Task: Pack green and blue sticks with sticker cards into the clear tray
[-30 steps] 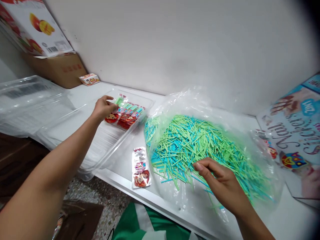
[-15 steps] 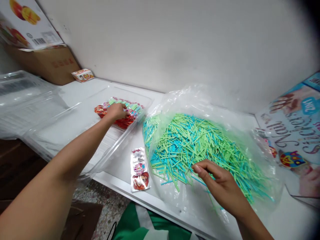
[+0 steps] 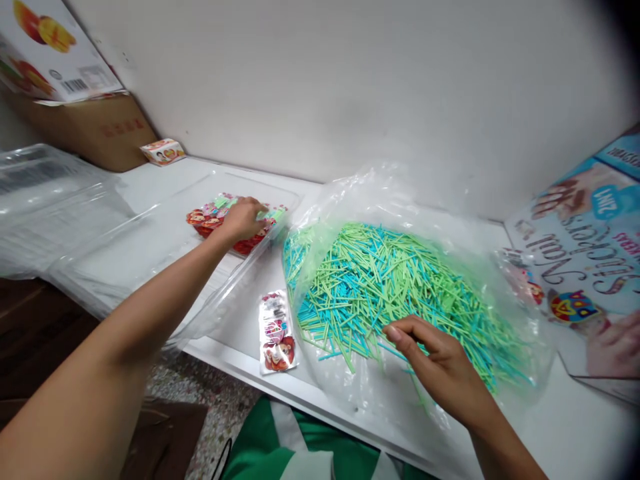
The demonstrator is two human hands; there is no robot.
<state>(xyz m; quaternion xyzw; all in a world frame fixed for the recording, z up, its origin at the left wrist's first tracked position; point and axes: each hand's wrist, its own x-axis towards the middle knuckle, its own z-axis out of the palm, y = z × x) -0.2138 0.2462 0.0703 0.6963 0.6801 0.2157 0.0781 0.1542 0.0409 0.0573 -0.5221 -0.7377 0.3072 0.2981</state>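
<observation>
My left hand (image 3: 244,219) reaches into a clear plastic tray (image 3: 215,303) and rests on a row of small printed sachets (image 3: 205,220) with red cartoon pictures. Its fingers look stretched out over them, though the fingertips are partly hidden. My right hand (image 3: 440,363) hovers at the near side of a clear plastic bag (image 3: 345,393) full of thin green and blue sticks (image 3: 380,287). Thumb and forefinger are pressed together there; anything between them is too small to make out. A single silver sachet (image 3: 277,333) lies flat between the tray and the bag.
Stacked clear plastic trays (image 3: 55,207) stand at the left. Behind them are a brown carton (image 3: 85,130) and a fruit-printed box (image 3: 55,53). A small orange-and-white box (image 3: 163,152) sits by the wall. At the right leans a printed nail-sticker box (image 3: 590,267).
My left hand has shifted slightly right over the sachets, and its fingers extend more. My right hand keeps its pinch in almost the same place. The camera view has shifted slightly.
</observation>
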